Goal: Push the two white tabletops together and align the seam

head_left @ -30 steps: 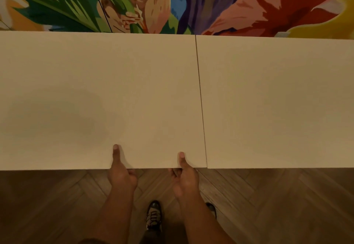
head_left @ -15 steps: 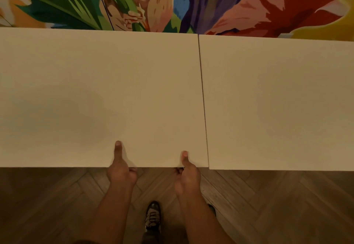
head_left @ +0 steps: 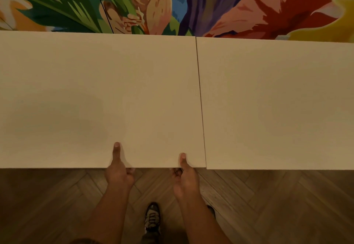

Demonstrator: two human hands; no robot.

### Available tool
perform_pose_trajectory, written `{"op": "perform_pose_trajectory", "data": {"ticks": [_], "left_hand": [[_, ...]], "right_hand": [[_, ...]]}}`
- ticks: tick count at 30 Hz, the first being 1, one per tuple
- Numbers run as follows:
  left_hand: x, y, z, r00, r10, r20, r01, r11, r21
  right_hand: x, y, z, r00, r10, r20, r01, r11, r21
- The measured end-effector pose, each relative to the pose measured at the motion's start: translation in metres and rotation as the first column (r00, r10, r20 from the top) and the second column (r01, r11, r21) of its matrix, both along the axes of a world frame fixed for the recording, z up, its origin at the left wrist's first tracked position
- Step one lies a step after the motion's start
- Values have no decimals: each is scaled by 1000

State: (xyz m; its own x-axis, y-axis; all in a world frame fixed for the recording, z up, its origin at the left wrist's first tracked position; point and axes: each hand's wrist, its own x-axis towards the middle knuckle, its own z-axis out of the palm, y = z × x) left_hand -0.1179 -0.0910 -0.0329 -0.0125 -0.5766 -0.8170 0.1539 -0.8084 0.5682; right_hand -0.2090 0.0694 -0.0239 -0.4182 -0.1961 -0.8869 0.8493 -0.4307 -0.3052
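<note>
**Two hands hold the edge of the left white top**

Closest to the camera is a shoe [head_left: 152,218] on the wooden floor [head_left: 277,205]. The floor boards make a zigzag pattern. Two bare arms reach forward above it.

The left hand [head_left: 119,175] grips the near edge of the left tabletop [head_left: 95,100]. Its thumb lies flat on top of the white board, and its fingers [head_left: 131,170] curl under the edge, so the hand pinches the board. The right hand [head_left: 186,176] does the same thing just beside the near right corner of that same board. Its thumb presses on top, and its fingers [head_left: 177,172] tuck under the edge.

The right tabletop [head_left: 277,100] sits right next to the left one. No hand touches it. A thin dark seam [head_left: 200,102] runs between the two boards, from the near edge to the far edge. The boards look very close all the way along. At the near edge, the right board sticks out a tiny bit more toward the person than the left one. At the far edge, the left board reaches a tiny bit farther.

Behind both boards is a bright painted wall [head_left: 172,4] with green leaves, blue, purple, red and yellow shapes.
</note>
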Motion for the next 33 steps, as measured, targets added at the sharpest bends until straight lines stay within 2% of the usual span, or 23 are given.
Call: {"op": "perform_pose_trajectory", "data": {"ticks": [3, 8, 13, 19, 24, 29, 33], "left_hand": [[1, 10, -1, 996, 5, -94, -5, 1000, -2], [-32, 82, -1, 957, -134, -259, 166, 981, 104], [-79, 146, 0, 920, -178, -350, 232, 966, 119], [-98, 184, -3, 887, -306, -346, 352, 933, 77], [-100, 186, -11, 919, -309, -245, 341, 935, 98], [-101, 186, -5, 912, -350, -213, 374, 924, 84], [-99, 187, -6, 905, -356, -231, 393, 910, 136]], "right_hand": [[0, 15, -1, 1000, 5, -14, -5, 998, -59], [-34, 64, -4, 983, -122, -137, 136, 986, 99], [-68, 98, -7, 967, -210, -142, 227, 966, 123], [-71, 104, 1, 967, -142, -210, 141, 990, -18], [-62, 102, 3, 980, -37, -197, 45, 998, 33], [-54, 94, 11, 983, 16, -185, -1, 997, 79], [-46, 83, 12, 984, 5, -178, 13, 995, 103]]}}
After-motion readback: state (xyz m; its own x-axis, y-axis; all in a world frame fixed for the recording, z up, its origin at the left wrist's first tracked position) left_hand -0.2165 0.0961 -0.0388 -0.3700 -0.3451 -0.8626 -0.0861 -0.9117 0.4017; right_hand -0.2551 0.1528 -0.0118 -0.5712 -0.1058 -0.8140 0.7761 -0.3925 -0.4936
